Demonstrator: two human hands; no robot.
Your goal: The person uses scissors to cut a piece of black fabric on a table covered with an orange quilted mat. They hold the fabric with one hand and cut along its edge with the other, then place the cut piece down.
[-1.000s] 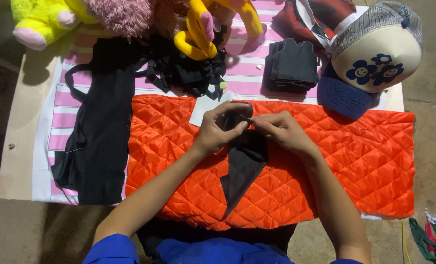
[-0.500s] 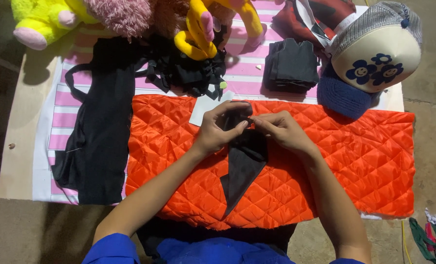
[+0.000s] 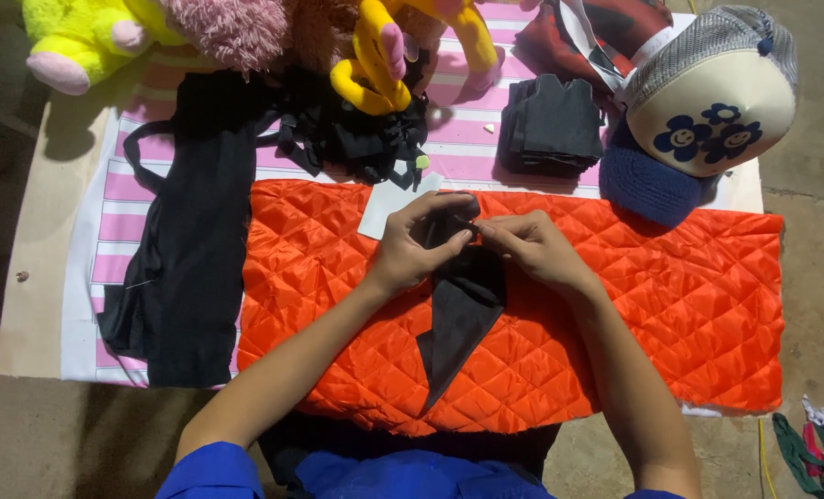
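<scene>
1. Left hand (image 3: 418,245): curling around the upper end of a black fabric piece (image 3: 460,314), thumb and fingers closing on it from the left.
2. Right hand (image 3: 529,249): pinching the same upper end from the right, fingertips nearly shut and meeting those of the left hand at the top edge.
3. Black fabric piece: lying on the orange quilted fabric (image 3: 671,305) near its middle, tapering to a point toward the wearer, wide end gathering between both hands.
4. Orange quilted fabric: spreading flat across the near half of the desk (image 3: 29,277), over a pink-and-white striped cloth (image 3: 107,240).
5. White paper piece (image 3: 384,208): resting at the top edge of the orange fabric, just beside the left hand.
6. Long black garment (image 3: 190,277): lying to the left of the orange fabric, overlapping its left edge.
7. Folded dark cloth stack (image 3: 552,125): sitting beyond the hands, well apart from them.
8. Black strap bundle (image 3: 357,139): lying at the far side, beneath a yellow plush toy (image 3: 380,55).
9. Cream cap with blue flowers (image 3: 717,102): sitting at the far right on a blue knitted item (image 3: 648,185).
10. Yellow-green plush toy (image 3: 89,37) and pink fluffy toy (image 3: 232,28): occupying the far left corner.
</scene>
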